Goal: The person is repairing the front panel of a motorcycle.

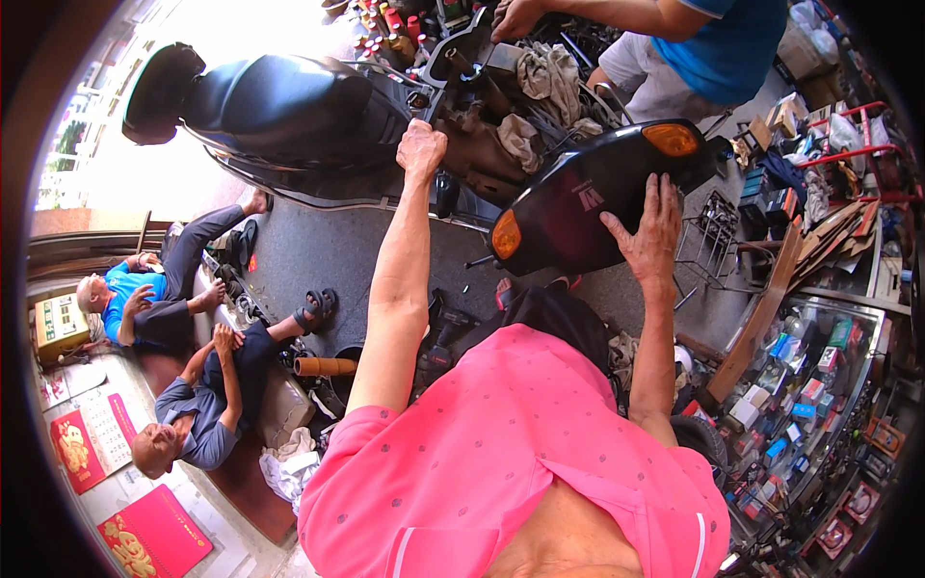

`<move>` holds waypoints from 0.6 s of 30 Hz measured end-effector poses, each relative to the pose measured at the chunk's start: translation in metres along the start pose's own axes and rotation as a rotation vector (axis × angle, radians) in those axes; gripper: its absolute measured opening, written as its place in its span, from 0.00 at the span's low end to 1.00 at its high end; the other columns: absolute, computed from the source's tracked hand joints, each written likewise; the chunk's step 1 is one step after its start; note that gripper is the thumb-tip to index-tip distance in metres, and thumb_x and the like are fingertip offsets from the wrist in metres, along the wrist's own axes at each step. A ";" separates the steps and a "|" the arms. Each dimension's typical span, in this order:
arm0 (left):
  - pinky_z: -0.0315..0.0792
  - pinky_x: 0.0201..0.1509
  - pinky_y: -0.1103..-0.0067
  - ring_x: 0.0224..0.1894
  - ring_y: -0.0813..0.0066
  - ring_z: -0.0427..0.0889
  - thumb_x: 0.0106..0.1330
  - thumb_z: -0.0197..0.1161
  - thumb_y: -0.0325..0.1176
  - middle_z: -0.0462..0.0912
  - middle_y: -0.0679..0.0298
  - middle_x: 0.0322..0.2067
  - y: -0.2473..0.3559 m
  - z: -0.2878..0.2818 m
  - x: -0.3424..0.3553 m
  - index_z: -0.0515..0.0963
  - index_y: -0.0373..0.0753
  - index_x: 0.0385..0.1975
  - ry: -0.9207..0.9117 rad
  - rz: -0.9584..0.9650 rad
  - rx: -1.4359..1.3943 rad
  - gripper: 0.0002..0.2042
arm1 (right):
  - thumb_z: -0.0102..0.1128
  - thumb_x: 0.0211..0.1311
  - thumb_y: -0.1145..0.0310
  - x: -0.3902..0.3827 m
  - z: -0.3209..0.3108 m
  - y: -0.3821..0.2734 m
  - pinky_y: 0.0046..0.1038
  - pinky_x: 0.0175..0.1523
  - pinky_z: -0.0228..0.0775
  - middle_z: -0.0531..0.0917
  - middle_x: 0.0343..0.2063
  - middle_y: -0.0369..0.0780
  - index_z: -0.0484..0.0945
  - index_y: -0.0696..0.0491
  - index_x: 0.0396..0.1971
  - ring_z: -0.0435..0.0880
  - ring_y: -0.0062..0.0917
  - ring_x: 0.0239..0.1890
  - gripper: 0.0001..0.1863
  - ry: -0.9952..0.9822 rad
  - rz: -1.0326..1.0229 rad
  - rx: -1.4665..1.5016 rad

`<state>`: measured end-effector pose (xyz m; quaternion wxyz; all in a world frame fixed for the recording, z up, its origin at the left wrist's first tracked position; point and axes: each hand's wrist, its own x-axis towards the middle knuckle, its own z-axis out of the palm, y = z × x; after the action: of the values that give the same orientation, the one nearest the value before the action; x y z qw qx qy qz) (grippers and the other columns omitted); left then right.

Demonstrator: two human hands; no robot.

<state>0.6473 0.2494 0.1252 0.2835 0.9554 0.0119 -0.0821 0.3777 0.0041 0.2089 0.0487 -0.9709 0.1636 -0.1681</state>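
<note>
A black scooter with a long seat (275,96) stands across the upper middle, its middle section uncovered, showing metal parts and beige rags (547,72). My left hand (421,146) is closed at the scooter's body just in front of the seat; what its fingers hold is too small to make out. My right hand (646,231) has its fingers stretched over a loose-looking black front body panel (568,207) with two orange lamps. Below my left forearm a power drill (443,342) lies among dark items on the floor.
A co-worker's hand (515,19) is at the scooter's top parts. Two people (188,424) (130,299) sit along the left. Cluttered shelves and a red rail (853,154), wooden boards (771,299) and a glass case of small boxes (800,405) line the right. Grey floor (318,250) shows between.
</note>
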 end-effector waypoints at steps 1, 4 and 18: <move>0.71 0.50 0.64 0.45 0.47 0.78 0.52 0.51 0.35 0.79 0.46 0.39 0.001 0.000 0.000 0.75 0.35 0.35 0.005 -0.001 0.007 0.14 | 0.56 0.51 0.39 -0.001 0.000 0.000 0.43 0.65 0.48 0.58 0.61 0.53 0.56 0.61 0.61 0.55 0.46 0.64 0.47 0.000 -0.001 -0.002; 0.71 0.50 0.64 0.45 0.48 0.78 0.52 0.51 0.35 0.79 0.46 0.39 0.003 0.000 0.000 0.75 0.35 0.35 -0.025 0.004 0.006 0.14 | 0.56 0.51 0.39 0.000 0.000 0.002 0.43 0.65 0.48 0.58 0.61 0.53 0.55 0.60 0.61 0.55 0.46 0.64 0.48 -0.002 0.002 -0.010; 0.71 0.50 0.64 0.45 0.48 0.78 0.52 0.51 0.35 0.79 0.46 0.39 0.003 -0.001 0.002 0.75 0.35 0.36 -0.021 -0.011 -0.003 0.14 | 0.57 0.50 0.39 0.002 0.003 0.002 0.43 0.65 0.48 0.58 0.61 0.53 0.55 0.60 0.61 0.55 0.46 0.64 0.48 0.001 0.011 0.018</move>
<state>0.6494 0.2474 0.1276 0.2844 0.9540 0.0144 -0.0936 0.3794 0.0018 0.2064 0.0584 -0.9694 0.1675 -0.1696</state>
